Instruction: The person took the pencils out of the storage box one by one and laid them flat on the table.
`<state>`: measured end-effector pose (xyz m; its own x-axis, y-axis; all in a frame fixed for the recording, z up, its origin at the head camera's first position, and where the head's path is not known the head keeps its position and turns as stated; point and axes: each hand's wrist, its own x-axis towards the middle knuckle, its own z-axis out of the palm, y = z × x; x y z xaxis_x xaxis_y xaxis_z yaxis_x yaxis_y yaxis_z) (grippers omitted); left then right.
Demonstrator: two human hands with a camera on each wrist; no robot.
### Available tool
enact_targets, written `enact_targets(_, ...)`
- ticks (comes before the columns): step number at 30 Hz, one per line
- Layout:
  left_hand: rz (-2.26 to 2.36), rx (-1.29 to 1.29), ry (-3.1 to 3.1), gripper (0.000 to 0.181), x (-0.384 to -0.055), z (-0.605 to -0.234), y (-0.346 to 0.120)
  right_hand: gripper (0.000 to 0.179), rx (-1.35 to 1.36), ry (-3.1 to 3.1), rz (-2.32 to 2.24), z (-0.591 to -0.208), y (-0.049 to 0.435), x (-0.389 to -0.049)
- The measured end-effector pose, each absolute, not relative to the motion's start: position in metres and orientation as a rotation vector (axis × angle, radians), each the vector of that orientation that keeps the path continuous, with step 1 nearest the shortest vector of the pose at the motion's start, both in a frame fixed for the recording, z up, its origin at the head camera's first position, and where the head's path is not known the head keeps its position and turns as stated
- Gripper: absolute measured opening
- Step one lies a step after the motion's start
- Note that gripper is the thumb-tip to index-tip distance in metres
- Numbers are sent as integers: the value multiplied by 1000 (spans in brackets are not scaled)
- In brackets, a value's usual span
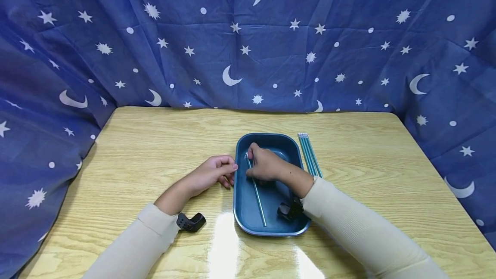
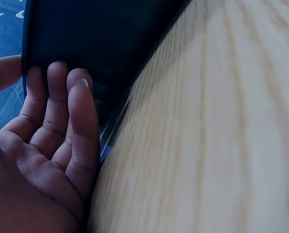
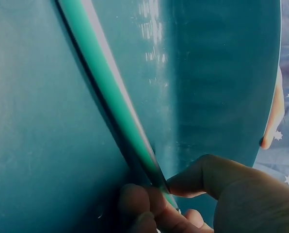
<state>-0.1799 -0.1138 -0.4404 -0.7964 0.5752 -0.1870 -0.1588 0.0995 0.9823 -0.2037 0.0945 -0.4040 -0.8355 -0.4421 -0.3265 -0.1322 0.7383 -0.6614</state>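
A dark teal tray (image 1: 267,229) stands on the table with one green pencil (image 1: 258,199) inside, lying slantwise along its floor. My right hand (image 1: 265,165) reaches into the tray and pinches this pencil near its far, white-tipped end between thumb and fingers. In the right wrist view the pencil (image 3: 113,102) runs up and away from the fingertips, close over the tray floor. My left hand (image 1: 215,171) is at the tray's left side, its fingers loosely bent at the outer wall and the thumb by the rim. The left wrist view shows its fingertips (image 2: 57,73) against the dark wall.
Several green pencils (image 1: 310,154) lie side by side just right of the tray, partly hidden by the right forearm. The wooden table (image 1: 155,132) ends at a blue curtain (image 1: 209,55) with stars and moons. A black wrist mount (image 1: 190,222) sits on the left sleeve.
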Motion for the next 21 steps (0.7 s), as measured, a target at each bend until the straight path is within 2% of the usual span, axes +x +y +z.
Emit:
enact_targets(11, 1752, 409, 1839, 17, -179, -440, -114, 44, -479, 2492, -958, -400, 96, -205)
enact_targets(21, 1748, 399, 1846, 16, -179, -441, -115, 42, -435, 2458, -1154, -390, 101, -206)
